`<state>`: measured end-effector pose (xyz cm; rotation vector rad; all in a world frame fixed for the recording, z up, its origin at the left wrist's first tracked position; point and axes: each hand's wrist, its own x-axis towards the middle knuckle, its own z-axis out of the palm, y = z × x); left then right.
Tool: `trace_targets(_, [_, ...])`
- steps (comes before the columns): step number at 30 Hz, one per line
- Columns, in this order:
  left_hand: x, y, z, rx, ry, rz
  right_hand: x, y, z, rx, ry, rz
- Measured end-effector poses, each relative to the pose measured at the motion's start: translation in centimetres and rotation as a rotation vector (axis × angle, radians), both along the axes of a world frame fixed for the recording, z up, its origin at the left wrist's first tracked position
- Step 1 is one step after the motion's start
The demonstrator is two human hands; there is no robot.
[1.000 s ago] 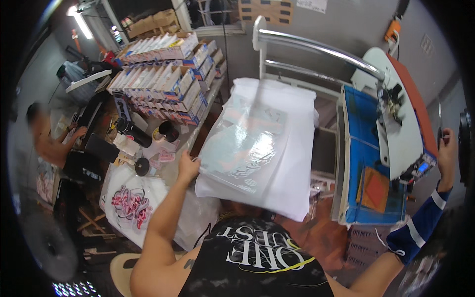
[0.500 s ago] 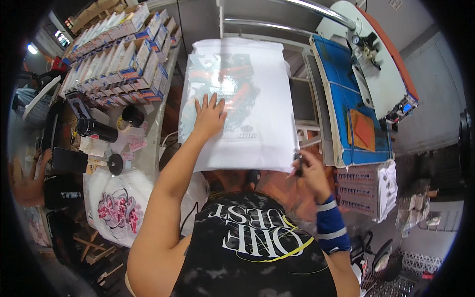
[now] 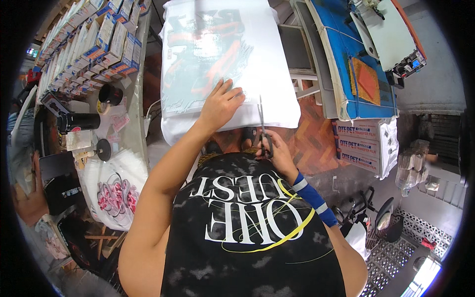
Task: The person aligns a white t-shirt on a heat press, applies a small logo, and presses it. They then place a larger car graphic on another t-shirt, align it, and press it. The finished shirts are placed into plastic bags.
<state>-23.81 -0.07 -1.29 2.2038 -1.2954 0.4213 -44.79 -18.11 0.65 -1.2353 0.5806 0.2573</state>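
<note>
A clear printed film [image 3: 190, 81] with orange-red and grey patterning lies on a white cloth [image 3: 277, 89] spread over a flat board in front of me. My left hand [image 3: 221, 106] rests on the film's lower part, fingers stretched out. Close to my body, at the cloth's near edge, my right hand [image 3: 278, 152] grips a pair of dark scissors [image 3: 262, 119] by the handles. Their blades point away from me and lie over the cloth, to the right of my left hand.
To the right stands a heat press with a blue bed [image 3: 339, 64] and an orange pad [image 3: 366, 81]. Stacked cartons [image 3: 358, 143] sit below it. On the left table [image 3: 131, 109] are rows of boxes [image 3: 101, 49] and a plastic-wrapped print [image 3: 114, 193]. Another person's arm [image 3: 34, 193] shows far left.
My right hand has moved left and closer to my body, and the scissors' blades now show. My left hand lies lower on the film. The whole view has tilted nearer to me.
</note>
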Motion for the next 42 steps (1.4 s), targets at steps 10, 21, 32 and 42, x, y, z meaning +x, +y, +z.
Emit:
trace_targets(10, [-0.2,-0.8,0.0,-0.054,0.05,-0.012,1.9,2.1,0.8,-0.041,0.044,-0.048])
trace_targets(21, [-0.6,-1.4,1.2,0.038,-0.073,0.01,2.0,2.0,1.3,-0.071,0.082,-0.009])
trace_targets(32, [-1.2,-2.8,1.8,-0.051,0.094,-0.004,3.3,0.0,0.9,0.104,0.08,-0.113])
trace_targets(42, [0.1,-3.5,0.0,-0.038,0.029,0.028,2.6,1.1,1.0,0.13,0.008,-0.078])
